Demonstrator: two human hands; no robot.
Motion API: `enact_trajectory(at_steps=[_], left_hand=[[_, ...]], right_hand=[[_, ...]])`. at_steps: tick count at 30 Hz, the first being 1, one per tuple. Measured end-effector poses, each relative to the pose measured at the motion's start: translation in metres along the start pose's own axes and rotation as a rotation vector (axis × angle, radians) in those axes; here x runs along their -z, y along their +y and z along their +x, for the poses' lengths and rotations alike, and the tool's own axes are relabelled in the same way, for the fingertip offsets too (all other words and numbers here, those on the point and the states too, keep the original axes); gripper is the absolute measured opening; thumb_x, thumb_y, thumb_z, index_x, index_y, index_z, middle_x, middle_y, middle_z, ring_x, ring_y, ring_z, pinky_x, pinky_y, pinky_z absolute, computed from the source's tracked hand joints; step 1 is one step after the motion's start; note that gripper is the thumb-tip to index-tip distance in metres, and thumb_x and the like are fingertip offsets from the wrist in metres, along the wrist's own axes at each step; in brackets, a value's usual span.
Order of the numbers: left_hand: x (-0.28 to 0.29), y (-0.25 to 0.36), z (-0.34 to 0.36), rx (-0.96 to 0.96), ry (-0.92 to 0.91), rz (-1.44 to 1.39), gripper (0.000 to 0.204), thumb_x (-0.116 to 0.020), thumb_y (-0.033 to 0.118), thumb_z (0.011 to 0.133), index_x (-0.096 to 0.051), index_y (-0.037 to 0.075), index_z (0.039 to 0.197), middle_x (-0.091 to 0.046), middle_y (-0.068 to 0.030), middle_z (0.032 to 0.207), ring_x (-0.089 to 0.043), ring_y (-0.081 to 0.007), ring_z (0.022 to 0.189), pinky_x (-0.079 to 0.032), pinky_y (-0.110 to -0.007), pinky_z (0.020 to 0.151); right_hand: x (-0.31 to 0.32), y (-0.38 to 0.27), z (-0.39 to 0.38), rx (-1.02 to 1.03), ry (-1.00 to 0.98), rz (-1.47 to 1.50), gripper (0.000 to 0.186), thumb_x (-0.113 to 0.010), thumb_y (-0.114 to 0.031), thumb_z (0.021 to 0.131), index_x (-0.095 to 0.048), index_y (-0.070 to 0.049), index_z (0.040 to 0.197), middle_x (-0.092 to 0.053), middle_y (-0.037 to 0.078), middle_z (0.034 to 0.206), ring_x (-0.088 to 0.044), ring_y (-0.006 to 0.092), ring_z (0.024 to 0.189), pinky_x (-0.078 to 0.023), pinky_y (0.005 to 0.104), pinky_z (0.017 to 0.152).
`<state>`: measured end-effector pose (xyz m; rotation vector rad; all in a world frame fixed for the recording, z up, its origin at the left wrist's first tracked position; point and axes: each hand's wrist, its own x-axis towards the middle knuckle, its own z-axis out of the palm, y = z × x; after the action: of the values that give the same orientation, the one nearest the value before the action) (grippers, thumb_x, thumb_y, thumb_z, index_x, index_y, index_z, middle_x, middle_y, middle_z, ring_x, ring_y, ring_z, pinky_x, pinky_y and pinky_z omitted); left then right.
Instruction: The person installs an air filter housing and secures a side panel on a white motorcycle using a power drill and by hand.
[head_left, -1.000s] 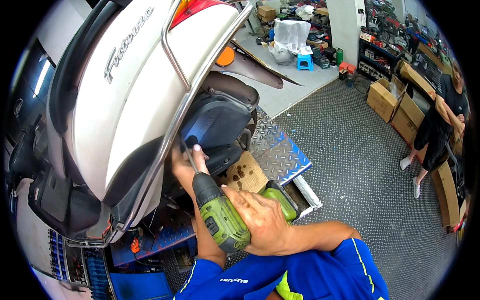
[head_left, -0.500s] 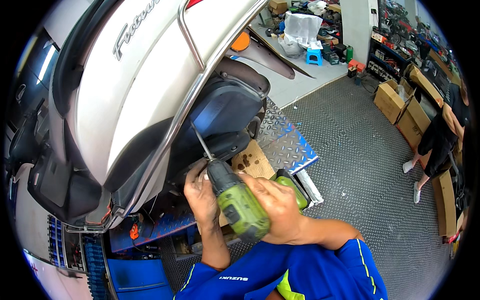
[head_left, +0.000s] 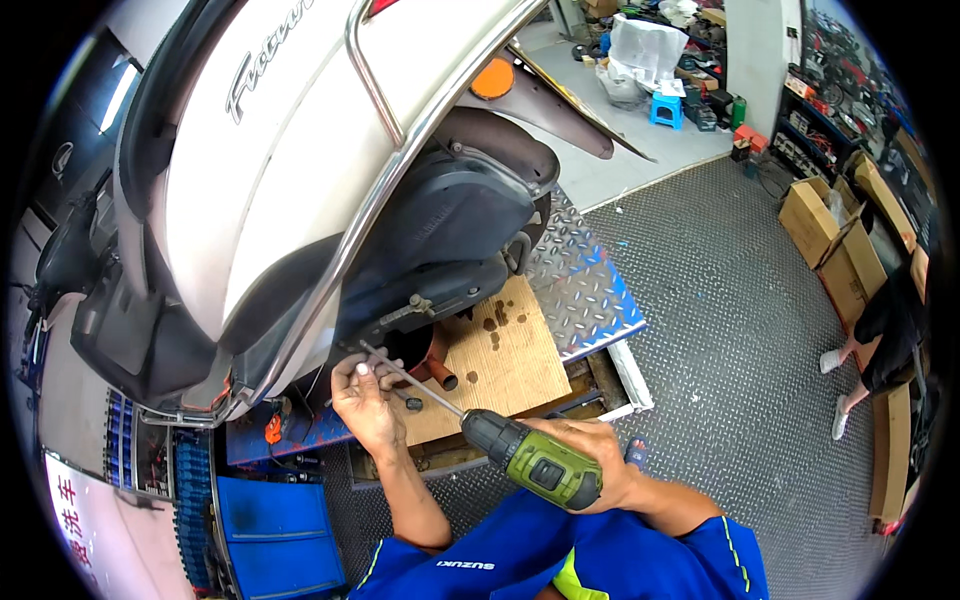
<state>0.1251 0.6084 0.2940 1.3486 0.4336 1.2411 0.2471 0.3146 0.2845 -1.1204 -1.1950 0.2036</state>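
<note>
My right hand (head_left: 600, 455) grips a green and black cordless drill (head_left: 545, 465) fitted with a long thin bit (head_left: 415, 382). The bit points up and left, its tip beside the fingers of my left hand (head_left: 368, 408). Those fingers are curled together near the tip; whatever they pinch is too small to make out. Just beyond them is the dark underside of a white scooter (head_left: 250, 170), with its black engine cover (head_left: 440, 215) above. A small bolt-like fitting (head_left: 421, 303) sticks out below that cover. The drill is apart from the scooter.
Under the engine lies an oil-spotted tan board (head_left: 520, 350) with a reddish-brown pipe (head_left: 440, 374) over it. A chrome rail (head_left: 345, 265) runs along the scooter. The blue-edged lift platform (head_left: 585, 290) stands right of it. Cardboard boxes (head_left: 850, 260) and another person's legs (head_left: 855, 370) are far right.
The drill has moved down and right, drawing its bit away from below the engine cover. My left hand has left the drill's front and shifted slightly left. The view has shifted a little.
</note>
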Motion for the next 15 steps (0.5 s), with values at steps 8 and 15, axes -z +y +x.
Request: enact_trajectory(at_steps=[8,15], left_hand=[[0.026,0.023,-0.010,0.036,0.029,0.124,0.012,-0.065,0.009,0.108,-0.061,0.000,0.116,-0.073,-0.0137,0.098,-0.071,-0.0189,0.078,-0.062,-0.030,0.069],[0.051,0.011,0.018,0.232,-0.007,-0.126,0.025,-0.069,0.016,0.107,-0.069,-0.007,0.117,-0.077,-0.0229,0.104,-0.060,-0.0129,0.063,-0.051,-0.025,0.056]], right_hand=[[-0.002,0.025,-0.007,-0.036,-0.055,0.153,0.074,-0.086,-0.013,0.075,-0.061,0.011,0.141,-0.075,0.026,0.121,-0.078,0.0375,0.102,-0.062,0.0411,0.086],[-0.045,0.029,-0.022,-0.024,0.036,0.160,0.071,-0.085,-0.011,0.077,-0.061,0.012,0.140,-0.076,0.025,0.118,-0.079,0.0365,0.100,-0.061,0.0406,0.087]])
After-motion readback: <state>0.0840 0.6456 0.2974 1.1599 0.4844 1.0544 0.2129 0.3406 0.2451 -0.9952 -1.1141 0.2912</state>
